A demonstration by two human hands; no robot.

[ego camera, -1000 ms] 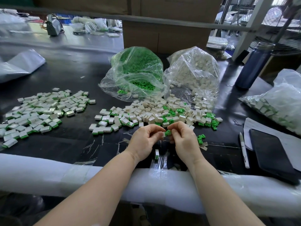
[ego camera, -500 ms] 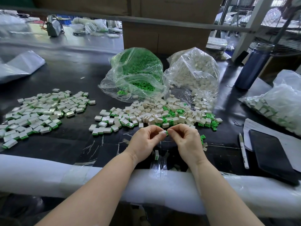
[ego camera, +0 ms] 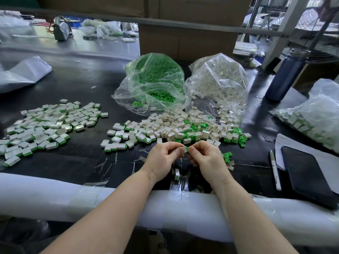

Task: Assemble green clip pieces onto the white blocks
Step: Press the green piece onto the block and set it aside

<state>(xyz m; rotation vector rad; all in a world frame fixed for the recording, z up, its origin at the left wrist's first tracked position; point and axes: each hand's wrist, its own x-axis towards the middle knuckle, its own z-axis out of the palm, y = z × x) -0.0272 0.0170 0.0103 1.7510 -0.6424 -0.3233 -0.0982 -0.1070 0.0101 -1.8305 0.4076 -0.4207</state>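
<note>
My left hand pinches a small white block at its fingertips. My right hand pinches a green clip pressed against that block's end. Both hands meet just above the black table, near its front edge. Behind them lies a loose pile of white blocks and green clips. A heap of assembled blocks with green edges spreads at the left. One assembled piece stands on the table under my hands.
A clear bag of green clips and a clear bag of white blocks sit behind the pile. A blue bottle, another bag, a pen and a dark tablet are at the right. White foam padding covers the front edge.
My hands rose slightly and drew together, and the green clip now sits against the end of the white block between my fingertips.
</note>
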